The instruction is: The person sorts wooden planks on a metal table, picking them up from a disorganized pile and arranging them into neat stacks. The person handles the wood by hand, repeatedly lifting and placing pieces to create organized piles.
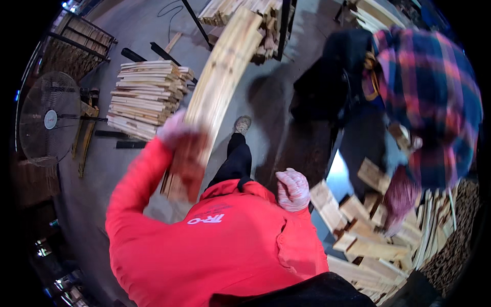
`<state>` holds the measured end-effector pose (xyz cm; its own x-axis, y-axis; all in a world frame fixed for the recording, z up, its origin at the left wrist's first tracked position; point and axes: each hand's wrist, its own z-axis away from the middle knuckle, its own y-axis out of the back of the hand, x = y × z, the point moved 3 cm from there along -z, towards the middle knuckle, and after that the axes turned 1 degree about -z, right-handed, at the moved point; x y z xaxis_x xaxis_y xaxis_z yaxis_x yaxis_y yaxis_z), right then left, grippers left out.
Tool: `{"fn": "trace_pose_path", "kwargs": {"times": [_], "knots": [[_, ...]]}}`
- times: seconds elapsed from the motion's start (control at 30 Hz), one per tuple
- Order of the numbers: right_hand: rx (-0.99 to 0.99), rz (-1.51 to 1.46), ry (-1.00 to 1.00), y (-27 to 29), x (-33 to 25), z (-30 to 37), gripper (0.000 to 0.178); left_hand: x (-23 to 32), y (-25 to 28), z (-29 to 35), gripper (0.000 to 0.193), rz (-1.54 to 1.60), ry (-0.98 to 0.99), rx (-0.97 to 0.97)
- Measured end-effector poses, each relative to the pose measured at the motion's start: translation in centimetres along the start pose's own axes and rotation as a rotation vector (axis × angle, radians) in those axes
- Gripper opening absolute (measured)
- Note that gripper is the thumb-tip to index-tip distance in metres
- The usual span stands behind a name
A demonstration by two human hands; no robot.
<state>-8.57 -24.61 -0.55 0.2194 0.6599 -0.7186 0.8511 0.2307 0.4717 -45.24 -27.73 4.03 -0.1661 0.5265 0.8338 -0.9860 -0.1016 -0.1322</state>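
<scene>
My left hand (175, 129), in a pale glove, grips a bundle of long wooden boards (220, 71) at its side. The boards slant away from my left side toward the far middle, and my fingers are partly blurred. Close to the front of my red top, my gloved right hand (293, 189) is curled into a loose fist, with nothing visible in it. It is apart from the boards.
On the floor to the left lies a stack of boards (148, 97), with a large fan (50, 105) beyond it. A person in a plaid shirt (429, 92) bends over loose board pieces (373, 248) at the right. A metal rack (284, 30) with boards stands ahead.
</scene>
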Motion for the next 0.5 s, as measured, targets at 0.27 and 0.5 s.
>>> {"fn": "trace_pose_path", "kwargs": {"times": [0.27, 0.5], "knots": [[-0.244, 0.101, -0.128, -20.6, 16.1, -27.2, 0.03, 27.8, 34.6, -40.1, 0.069, -0.966, -0.089, 0.842], [-0.347, 0.14, -0.5, -31.8, 24.5, -39.5, 0.024, 34.0, 53.8, -66.7, 0.061, -1.176, 0.212, 1.007]]}}
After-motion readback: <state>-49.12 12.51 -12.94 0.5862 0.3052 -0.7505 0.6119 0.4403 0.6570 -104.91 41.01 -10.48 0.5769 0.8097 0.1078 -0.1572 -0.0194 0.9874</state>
